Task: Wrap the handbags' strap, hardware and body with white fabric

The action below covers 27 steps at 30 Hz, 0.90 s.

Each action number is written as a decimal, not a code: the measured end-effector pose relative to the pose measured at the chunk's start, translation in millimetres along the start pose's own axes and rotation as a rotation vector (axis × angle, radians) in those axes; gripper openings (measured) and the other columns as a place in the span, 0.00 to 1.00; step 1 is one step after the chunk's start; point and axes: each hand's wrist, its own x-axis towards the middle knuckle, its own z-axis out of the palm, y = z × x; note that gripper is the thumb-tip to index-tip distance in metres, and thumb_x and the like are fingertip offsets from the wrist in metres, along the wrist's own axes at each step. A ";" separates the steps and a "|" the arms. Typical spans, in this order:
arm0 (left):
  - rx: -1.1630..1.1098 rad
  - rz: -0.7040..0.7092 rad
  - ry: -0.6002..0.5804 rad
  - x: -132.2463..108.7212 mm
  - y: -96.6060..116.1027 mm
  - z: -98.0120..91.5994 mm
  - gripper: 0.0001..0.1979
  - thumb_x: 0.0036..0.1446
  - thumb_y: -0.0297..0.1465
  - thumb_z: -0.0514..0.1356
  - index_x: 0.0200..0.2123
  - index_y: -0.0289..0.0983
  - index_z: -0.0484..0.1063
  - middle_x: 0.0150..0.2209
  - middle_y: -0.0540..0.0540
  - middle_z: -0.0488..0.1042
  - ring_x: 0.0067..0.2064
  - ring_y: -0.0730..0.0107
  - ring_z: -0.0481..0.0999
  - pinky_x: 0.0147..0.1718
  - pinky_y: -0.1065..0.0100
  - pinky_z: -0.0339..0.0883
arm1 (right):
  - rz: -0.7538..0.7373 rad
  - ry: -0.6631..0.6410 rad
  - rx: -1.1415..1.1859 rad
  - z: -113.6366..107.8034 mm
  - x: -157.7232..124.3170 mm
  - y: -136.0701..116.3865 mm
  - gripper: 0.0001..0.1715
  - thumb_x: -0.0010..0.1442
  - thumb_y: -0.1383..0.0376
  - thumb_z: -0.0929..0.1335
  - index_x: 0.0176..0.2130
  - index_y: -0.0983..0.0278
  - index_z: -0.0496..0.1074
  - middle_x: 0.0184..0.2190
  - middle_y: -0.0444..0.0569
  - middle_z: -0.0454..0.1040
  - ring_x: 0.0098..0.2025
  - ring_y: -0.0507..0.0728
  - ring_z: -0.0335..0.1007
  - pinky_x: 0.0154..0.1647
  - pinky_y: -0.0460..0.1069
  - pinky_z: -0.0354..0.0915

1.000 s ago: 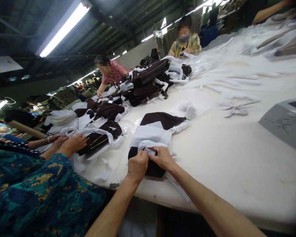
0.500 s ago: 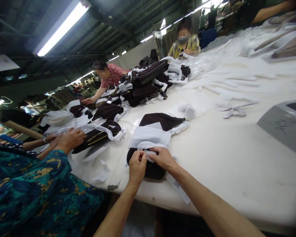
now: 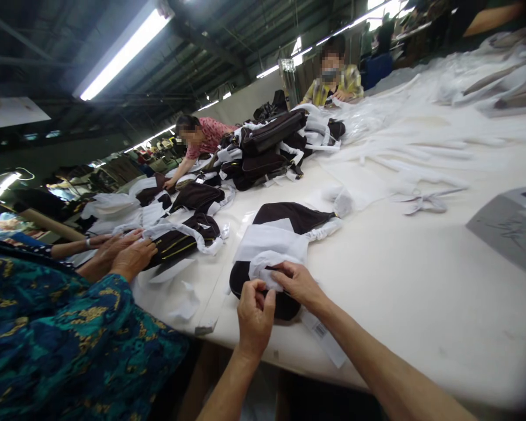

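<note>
A dark brown bag (image 3: pixel 284 217) lies on the table in front of me, with a white paper sheet (image 3: pixel 269 241) across its middle. White wrapping (image 3: pixel 326 230) covers its strap at the far end. At the near end, my right hand (image 3: pixel 300 285) pinches a crumpled piece of white tissue paper (image 3: pixel 263 264) against the bag. Just left of and below it, my left hand (image 3: pixel 255 316) has its fingers curled in over the bag's near edge; whatever they hold is hidden. A white tag with a barcode (image 3: pixel 322 336) sticks out from under the bag.
To my left, a co-worker's hands (image 3: pixel 134 254) rest on another dark bag (image 3: pixel 182 242). Beyond lies a pile of wrapped bags (image 3: pixel 267 146), with two people behind it. A grey box-like thing (image 3: pixel 508 228) with scribbles stands right, near a tied white strip (image 3: pixel 427 202).
My left hand has drawn down, away from the tissue paper and my right hand. More of the tissue paper now shows bunched up. The whole view has shifted slightly.
</note>
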 end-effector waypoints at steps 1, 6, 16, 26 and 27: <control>0.022 -0.017 0.020 -0.1 1.2 2.8 0.09 0.55 0.35 0.56 0.37 0.37 0.63 0.31 0.48 0.65 0.28 0.73 0.66 0.29 0.70 0.63 | -0.004 -0.022 0.034 -6.2 -2.1 -3.0 0.18 0.56 0.59 0.62 0.41 0.66 0.72 0.36 0.47 0.75 0.37 0.55 0.70 0.38 0.48 0.64; 0.012 -0.055 0.097 5.1 3.5 10.4 0.09 0.54 0.32 0.56 0.39 0.37 0.64 0.44 0.42 0.66 0.34 0.69 0.68 0.33 0.67 0.65 | -0.059 -0.148 0.281 -34.7 -20.5 -19.3 0.22 0.54 0.56 0.65 0.47 0.63 0.67 0.43 0.47 0.72 0.45 0.57 0.67 0.45 0.50 0.63; -0.550 -0.048 -0.271 13.6 29.9 6.7 0.20 0.57 0.30 0.46 0.53 0.35 0.60 0.51 0.41 0.66 0.50 0.61 0.67 0.48 0.61 0.61 | 0.044 0.400 -0.036 -82.0 -55.3 -0.9 0.19 0.50 0.57 0.68 0.41 0.64 0.71 0.36 0.50 0.73 0.36 0.57 0.68 0.40 0.51 0.64; -0.383 0.231 -0.309 -10.2 31.7 32.6 0.16 0.51 0.30 0.56 0.45 0.37 0.63 0.44 0.40 0.67 0.47 0.60 0.68 0.47 0.59 0.62 | -0.013 0.833 -1.098 -205.5 -108.1 7.1 0.20 0.54 0.55 0.62 0.40 0.63 0.74 0.50 0.59 0.66 0.46 0.69 0.63 0.44 0.65 0.56; -0.374 0.265 -0.357 -11.2 32.4 35.9 0.18 0.51 0.31 0.56 0.48 0.37 0.62 0.45 0.40 0.67 0.48 0.59 0.67 0.47 0.59 0.62 | -0.010 0.799 -1.046 -198.4 -103.6 0.8 0.22 0.55 0.53 0.61 0.38 0.64 0.74 0.47 0.59 0.69 0.44 0.68 0.64 0.43 0.63 0.58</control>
